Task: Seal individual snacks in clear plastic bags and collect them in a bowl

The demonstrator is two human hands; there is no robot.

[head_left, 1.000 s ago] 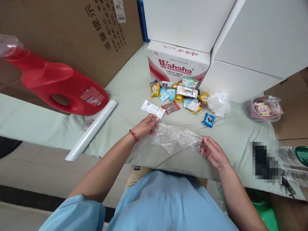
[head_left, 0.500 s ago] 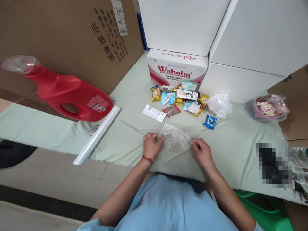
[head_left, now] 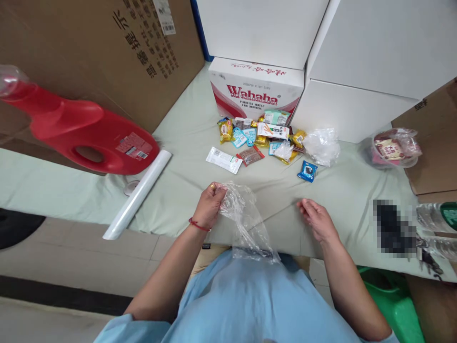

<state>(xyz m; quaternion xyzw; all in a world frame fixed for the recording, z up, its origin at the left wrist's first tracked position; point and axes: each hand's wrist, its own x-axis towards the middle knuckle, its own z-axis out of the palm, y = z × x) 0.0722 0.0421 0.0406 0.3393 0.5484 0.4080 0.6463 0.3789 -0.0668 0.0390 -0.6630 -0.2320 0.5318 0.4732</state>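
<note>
A clear plastic bag (head_left: 246,219) hangs crumpled from my left hand (head_left: 211,205), which pinches its top corner between thumb and fingers. Its lower end drapes over the table's front edge, against the blue shirt. To the right, my right hand (head_left: 317,216) is held above the cloth, apart from the bag, its fingers curled together with nothing visible in them. Beyond the hands lie a white packet (head_left: 224,160), a brown-red packet (head_left: 250,155) and a blue packet (head_left: 307,171). Behind them is a pile of small wrapped snacks (head_left: 273,130).
A crumpled clear bag (head_left: 323,146) lies right of the pile. The Wahaba-style white-and-red Wahaha box (head_left: 257,90) stands behind. At left are a red jug (head_left: 93,133) and a white roll (head_left: 139,195). A plastic tub (head_left: 394,148) of packets sits at right.
My right hand has let go of the bag and moved right. The left hand has shifted left and up with the bag, which now hangs lower and longer. The view has shifted slightly.
</note>
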